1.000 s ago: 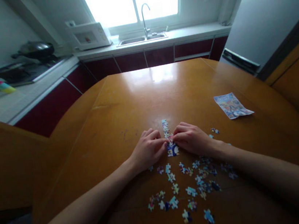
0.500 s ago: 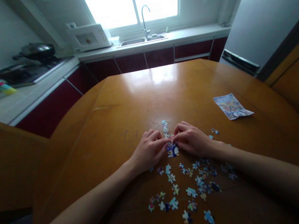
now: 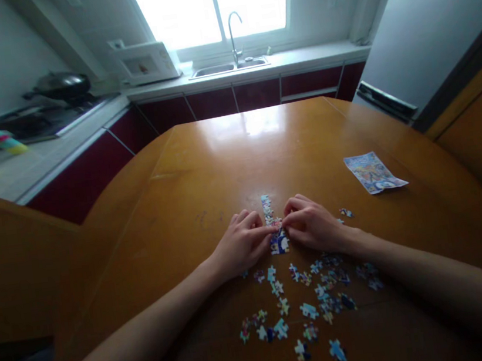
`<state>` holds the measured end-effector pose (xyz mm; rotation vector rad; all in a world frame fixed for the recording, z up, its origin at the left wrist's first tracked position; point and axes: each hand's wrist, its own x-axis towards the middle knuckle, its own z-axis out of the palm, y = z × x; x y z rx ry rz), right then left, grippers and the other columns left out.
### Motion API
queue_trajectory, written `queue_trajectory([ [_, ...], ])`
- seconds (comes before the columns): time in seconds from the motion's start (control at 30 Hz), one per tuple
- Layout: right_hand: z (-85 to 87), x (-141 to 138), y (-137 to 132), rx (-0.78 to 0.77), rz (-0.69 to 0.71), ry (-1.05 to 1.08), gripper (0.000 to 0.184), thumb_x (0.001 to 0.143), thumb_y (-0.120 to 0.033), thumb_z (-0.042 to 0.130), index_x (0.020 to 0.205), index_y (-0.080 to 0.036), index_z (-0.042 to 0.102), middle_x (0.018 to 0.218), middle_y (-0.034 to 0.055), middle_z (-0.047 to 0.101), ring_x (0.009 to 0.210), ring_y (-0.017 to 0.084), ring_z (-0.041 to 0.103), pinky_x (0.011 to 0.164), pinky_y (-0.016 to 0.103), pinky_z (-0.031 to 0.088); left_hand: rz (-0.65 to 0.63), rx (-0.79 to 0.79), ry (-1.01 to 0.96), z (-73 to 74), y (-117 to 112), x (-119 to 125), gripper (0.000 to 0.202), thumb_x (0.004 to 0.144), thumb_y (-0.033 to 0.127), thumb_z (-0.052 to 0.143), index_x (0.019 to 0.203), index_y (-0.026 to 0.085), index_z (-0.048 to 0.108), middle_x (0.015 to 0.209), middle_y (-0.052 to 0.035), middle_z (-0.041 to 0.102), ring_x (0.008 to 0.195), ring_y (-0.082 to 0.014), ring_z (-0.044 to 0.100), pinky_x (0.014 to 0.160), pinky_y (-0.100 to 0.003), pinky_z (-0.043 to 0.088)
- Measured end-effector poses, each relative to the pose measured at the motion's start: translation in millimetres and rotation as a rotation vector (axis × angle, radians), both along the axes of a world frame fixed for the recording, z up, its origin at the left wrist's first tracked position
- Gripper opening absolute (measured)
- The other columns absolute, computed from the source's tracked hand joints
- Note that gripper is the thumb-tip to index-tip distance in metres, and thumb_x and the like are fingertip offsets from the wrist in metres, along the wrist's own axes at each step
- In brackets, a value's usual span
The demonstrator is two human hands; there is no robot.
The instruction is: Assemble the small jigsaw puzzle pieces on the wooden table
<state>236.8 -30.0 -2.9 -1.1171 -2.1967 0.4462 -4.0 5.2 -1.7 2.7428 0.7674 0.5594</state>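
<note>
A narrow strip of joined jigsaw puzzle point(image 3: 279, 244) lies on the table between my hands, running away from me. My left hand point(image 3: 242, 241) rests at its left side, fingers curled, with the index finger reaching across the strip and pressing on its middle. At the right edge my right hand point(image 3: 311, 224) has thumb and index pinched against the strip, seemingly on a small jigsaw piece mostly hidden by the fingertips. Loose jigsaw pieces point(image 3: 309, 310) are scattered nearer to me, below both hands.
A creased picture sheet point(image 3: 374, 172) lies on the wooden table point(image 3: 222, 171) to the right. A few pieces point(image 3: 346, 213) sit beside my right wrist. Beyond the table are a counter with a sink point(image 3: 214, 70), a microwave point(image 3: 145, 63) and a wok point(image 3: 62, 85) on the stove.
My left index finger has stretched further right over the strip. My right fingertips have drawn back slightly to its right edge. The loose pieces have stayed put.
</note>
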Motion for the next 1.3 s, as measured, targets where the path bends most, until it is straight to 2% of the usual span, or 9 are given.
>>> queue_trajectory([
  [0.23,-6.5,-1,2,0.007,-0.007,0.005,0.027,0.085,-0.004,0.059,0.082,-0.023,0.078,0.089,0.0054,0.063,0.092,0.02,0.054,0.081,0.033,0.047,-0.002,-0.016,-0.013,1.7,0,1,0.028,0.1,0.029,0.055,0.122,0.034,0.071,0.091,-0.0049,0.058,0.088,-0.0204,0.048,0.079,-0.034,0.037],
  [0.6,-7.3,-2,3,-0.001,-0.013,0.023,0.031,0.081,0.002,0.059,0.079,-0.023,0.078,0.088,0.0051,0.064,0.091,0.02,0.054,0.08,0.033,0.048,-0.019,0.008,-0.019,2.8,-1,1,0.026,0.099,0.029,0.056,0.12,0.034,0.072,0.092,-0.0046,0.058,0.088,-0.0202,0.048,0.079,-0.034,0.037],
  [0.83,-10.9,2,9,0.109,-0.158,0.131,0.028,0.083,-0.002,0.061,0.073,-0.022,0.077,0.086,0.0059,0.066,0.089,0.021,0.054,0.079,0.036,0.048,-0.005,0.007,-0.009,3.1,-2,1,0.023,0.1,0.029,0.056,0.114,0.031,0.073,0.094,-0.0051,0.058,0.091,-0.0207,0.048,0.081,-0.034,0.039],
  [1.03,-6.6,-5,0,0.101,-0.055,-0.002,0.027,0.085,-0.004,0.06,0.076,-0.022,0.077,0.088,0.0064,0.066,0.089,0.021,0.052,0.08,0.036,0.047,0.003,0.002,-0.037,1.7,-3,1,0.023,0.097,0.026,0.058,0.115,0.03,0.072,0.096,-0.006,0.055,0.093,-0.0217,0.046,0.084,-0.036,0.042],
  [1.17,-4.8,-7,-3,0.056,-0.054,-0.006,0.028,0.084,-0.002,0.06,0.075,-0.022,0.077,0.088,0.0058,0.066,0.091,0.022,0.052,0.082,0.036,0.048,-0.004,-0.01,-0.035,-0.6,-3,0,0.024,0.097,0.025,0.058,0.117,0.029,0.071,0.099,-0.0064,0.055,0.095,-0.0221,0.045,0.086,-0.037,0.043],
  [1.3,-4.3,-6,-1,0.034,-0.051,0.008,0.028,0.083,0.0,0.06,0.075,-0.022,0.076,0.088,0.0057,0.066,0.091,0.022,0.052,0.081,0.036,0.048,-0.021,-0.009,-0.038,-0.9,-3,0,0.028,0.098,0.025,0.058,0.122,0.033,0.069,0.102,-0.0062,0.056,0.097,-0.0219,0.046,0.089,-0.037,0.043],
])
